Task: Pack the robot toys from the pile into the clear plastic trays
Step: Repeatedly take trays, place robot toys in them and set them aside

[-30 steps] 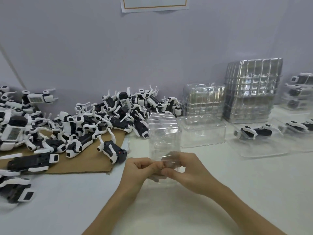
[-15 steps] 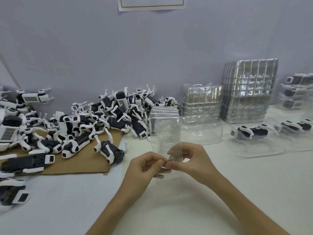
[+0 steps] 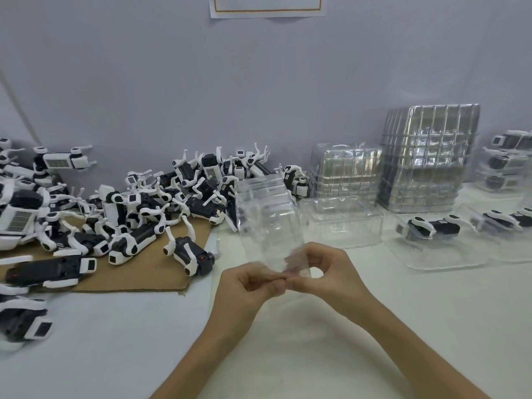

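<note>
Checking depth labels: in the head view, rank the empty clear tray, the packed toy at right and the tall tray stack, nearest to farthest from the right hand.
From the right hand:
1. Empty clear tray, just behind it.
2. Packed toy, farther right.
3. Tall tray stack, at the back right.

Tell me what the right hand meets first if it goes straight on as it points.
The left hand: the right hand points leftward at it, fingertips nearly touching, both pinching the near edge of the clear tray. Depth is unclear, but nothing else seems to lie between.
</note>
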